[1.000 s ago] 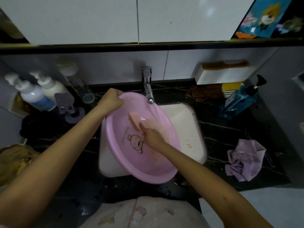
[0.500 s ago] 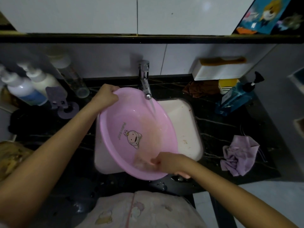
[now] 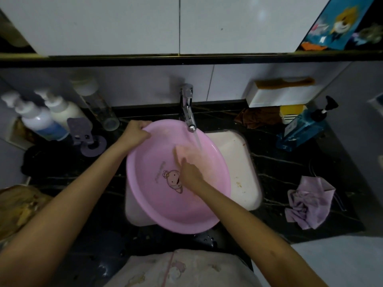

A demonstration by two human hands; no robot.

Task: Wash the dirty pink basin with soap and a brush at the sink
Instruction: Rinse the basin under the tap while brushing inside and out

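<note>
I see my left hand (image 3: 135, 131) curled tight over the far rim of the pink basin (image 3: 157, 208), thumb inside and fingers outside, holding it tilted over the sink (image 3: 238, 166). My right hand (image 3: 189, 172) is down inside the basin, just beside the printed cartoon figure (image 3: 173, 181) on its floor. Its fingers are curled round a pale pink thing that I take for the brush (image 3: 180, 152). It is blurred, so I cannot tell its shape. The brush end lies beyond the right hand, where the water stream (image 3: 198, 141) lands.

The one basin is smooth, glossy plastic, round and shallow with a rolled rim. The one sink is white, square with rounded corners, with brownish specks on its floor to the right of my right hand. The one tap (image 3: 187, 108) is shiny metal, just beyond the basin's far rim. The table (image 3: 279, 162) is black stone with pale veins.

Left of my left hand stand two white pump bottles (image 3: 39, 121) and one clear tube-shaped bottle (image 3: 99, 108). Well right of my right hand are one blue pump bottle (image 3: 304, 127), one crumpled lilac cloth (image 3: 308, 201) and, farther back, one brown cloth (image 3: 259, 118).
</note>
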